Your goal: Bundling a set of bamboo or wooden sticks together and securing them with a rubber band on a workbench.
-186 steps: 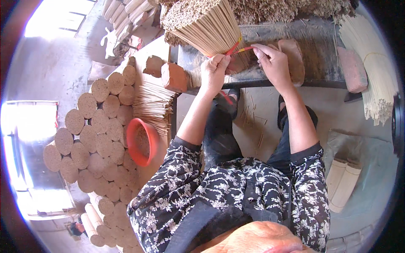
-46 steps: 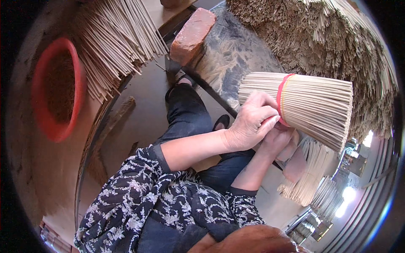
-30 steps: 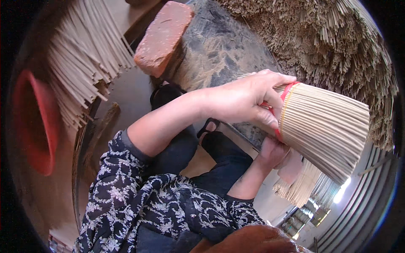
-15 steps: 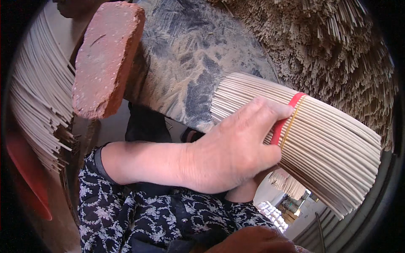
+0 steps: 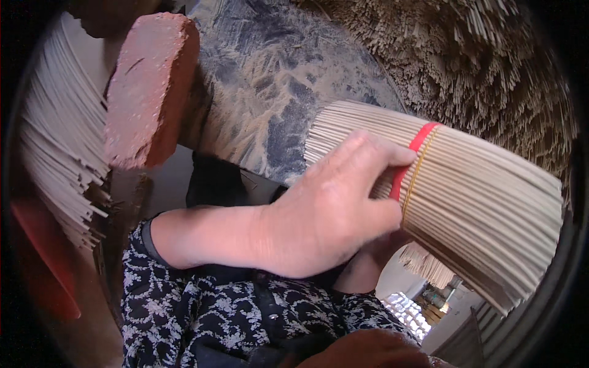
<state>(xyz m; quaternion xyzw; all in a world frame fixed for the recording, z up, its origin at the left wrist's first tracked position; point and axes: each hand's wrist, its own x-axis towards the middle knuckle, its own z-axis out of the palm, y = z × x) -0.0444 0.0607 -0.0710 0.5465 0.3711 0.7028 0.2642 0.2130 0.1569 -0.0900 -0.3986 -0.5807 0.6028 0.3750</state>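
A thick bundle of thin pale wooden sticks lies tilted in front of me, its left ends over a dusty dark surface. Around its middle run a flat red band and a thin yellow rubber band. My left hand comes in from the left, back of the hand up. Its thumb and a finger are closed at the red band, against the sticks. Of my right hand, only a part shows in shadow, low beside the bundle and beneath my left hand; its fingers are hidden.
A reddish brick stands out at the upper left, next to the dusty worktop. Loose sticks hang at the far left, above a red curved object. A large stack of sticks fills the upper right.
My left hand has shifted slightly left along with the red band, still closed at it. The bundle has turned a little. The brick sits slightly lower in the picture.
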